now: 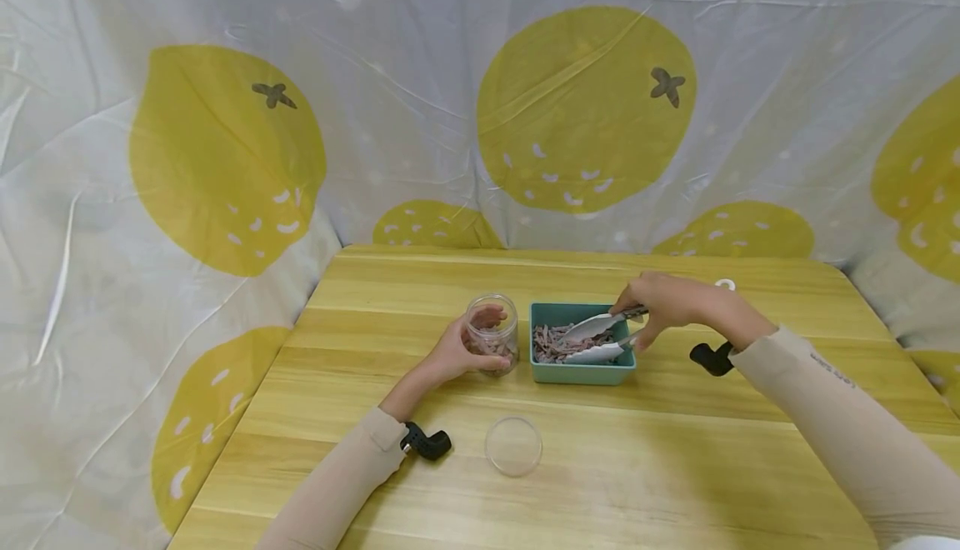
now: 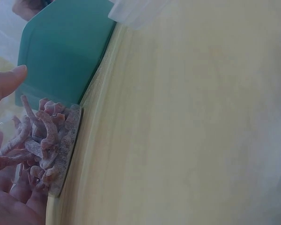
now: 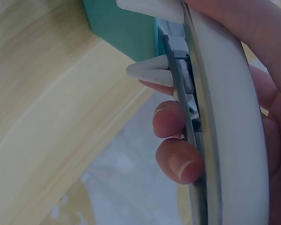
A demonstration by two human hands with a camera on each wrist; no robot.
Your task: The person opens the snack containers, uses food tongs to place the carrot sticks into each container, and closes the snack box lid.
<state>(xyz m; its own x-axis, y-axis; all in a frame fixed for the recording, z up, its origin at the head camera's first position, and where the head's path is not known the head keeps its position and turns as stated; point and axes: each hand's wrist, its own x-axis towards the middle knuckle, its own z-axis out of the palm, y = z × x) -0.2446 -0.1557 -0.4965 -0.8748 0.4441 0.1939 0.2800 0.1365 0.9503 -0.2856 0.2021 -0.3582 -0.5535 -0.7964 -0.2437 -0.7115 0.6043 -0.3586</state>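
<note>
My left hand [image 1: 454,353] grips a clear open jar [image 1: 495,310] standing on the table, thumb in front and fingers behind. Brownish-pink dusted strips [image 2: 47,133] fill its lower part in the left wrist view. Just right of the jar sits a teal rectangular container [image 1: 582,375], which holds a heap of similar strips [image 1: 550,345]. My right hand [image 1: 663,304] holds white-tipped tongs [image 3: 229,103] from the right side, fingers wrapped round the handles. In the head view, the tongs' two white ends [image 1: 592,327] lie spread apart inside the container, over the strips.
A round clear lid [image 1: 513,447] lies on the wooden table [image 1: 600,475] in front of the jar. Behind the table hangs a lemon-print cloth [image 1: 420,117], also covering the left side. Black wrist cameras [image 1: 427,442] are worn on both arms.
</note>
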